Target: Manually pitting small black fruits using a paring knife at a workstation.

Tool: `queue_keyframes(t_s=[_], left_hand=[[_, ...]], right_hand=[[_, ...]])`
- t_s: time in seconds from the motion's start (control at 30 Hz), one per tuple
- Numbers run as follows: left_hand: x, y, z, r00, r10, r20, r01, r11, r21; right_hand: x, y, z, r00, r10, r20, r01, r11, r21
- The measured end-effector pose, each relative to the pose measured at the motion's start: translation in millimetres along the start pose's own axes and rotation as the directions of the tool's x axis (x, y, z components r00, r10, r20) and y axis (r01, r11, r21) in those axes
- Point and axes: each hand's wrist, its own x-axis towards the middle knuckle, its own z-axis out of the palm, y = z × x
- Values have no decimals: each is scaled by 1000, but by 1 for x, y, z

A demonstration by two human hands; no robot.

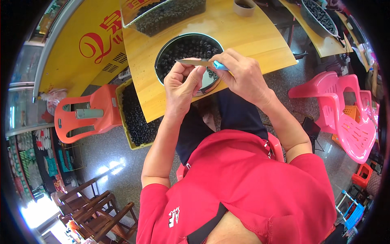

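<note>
My right hand (245, 77) is closed round the blue handle of a small knife (195, 62). The knife's blade points left, over the bowl and above my left fingers. My left hand (183, 87) is curled in a pinch just under the blade; whatever its fingers hold is hidden. Beneath both hands, a round dark-rimmed bowl (210, 82) sits at the near edge of the wooden table (260, 44). Many small, dark, round pieces (183, 49) lie in it, of a kind I cannot make out.
A clear tub (170, 18) of similar dark pieces and a cup (243, 8) stand farther back. Left of the table are a yellow crate (141, 146) of dark pieces and an orange chair (99, 103). Pink chairs (345, 126) stand right; another bowl (319, 18) is at the upper right.
</note>
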Motion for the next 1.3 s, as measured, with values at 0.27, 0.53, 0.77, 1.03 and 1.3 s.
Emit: queue_keyframes(t_s=[0.27,0.53,0.77,1.03,1.3], left_hand=[[-3,4,0,998,31,-53,-24,990,137],[-10,14,0,997,79,-9,-77,989,129],[-8,9,2,999,44,-3,-43,984,170],[-10,-1,0,998,50,-50,-39,981,192],[-8,-1,-5,996,58,-66,-50,991,124]], right_hand=[[1,0,-2,1000,-11,23,13,998,-59],[-5,16,6,988,144,56,-146,989,36],[9,-16,2,835,438,333,-506,378,775],[5,-16,9,783,487,387,-542,230,808],[4,-14,9,890,404,211,-427,576,697]])
